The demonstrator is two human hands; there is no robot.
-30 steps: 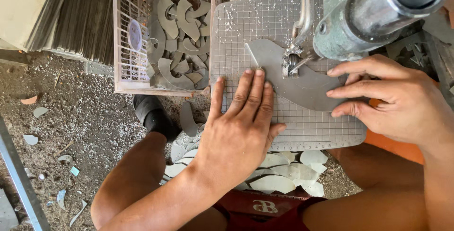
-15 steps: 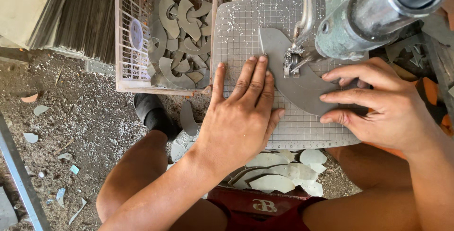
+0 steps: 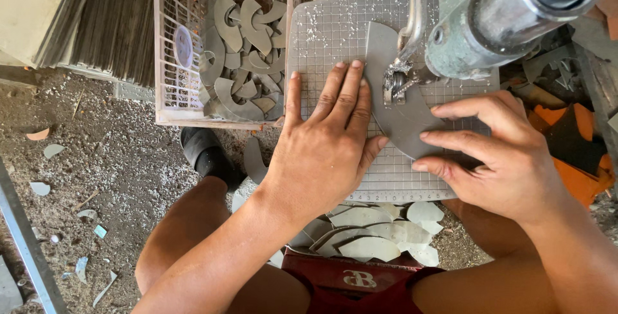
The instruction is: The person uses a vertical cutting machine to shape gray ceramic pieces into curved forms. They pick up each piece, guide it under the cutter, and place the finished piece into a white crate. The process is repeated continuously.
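A curved grey sheet piece (image 3: pixel 393 105) lies flat on the gridded cutting table (image 3: pixel 328 37) under the cutting head (image 3: pixel 397 81) of a metal machine. My left hand (image 3: pixel 328 137) presses flat on the table, fingertips on the piece's left edge. My right hand (image 3: pixel 492 153) rests on the piece's right side, fingers spread and pushing it against the table. Neither hand closes around anything.
A white wire basket (image 3: pixel 170 63) at upper left holds several curved grey cut-outs (image 3: pixel 244 50). Pale offcuts (image 3: pixel 373 233) are piled below the table between my knees. A black shoe (image 3: pixel 206 153) stands on the gritty floor. Orange material (image 3: pixel 576 153) lies at right.
The grey piece has turned and slid up under the cutting head; both hands shifted with it, the right hand moving lower.
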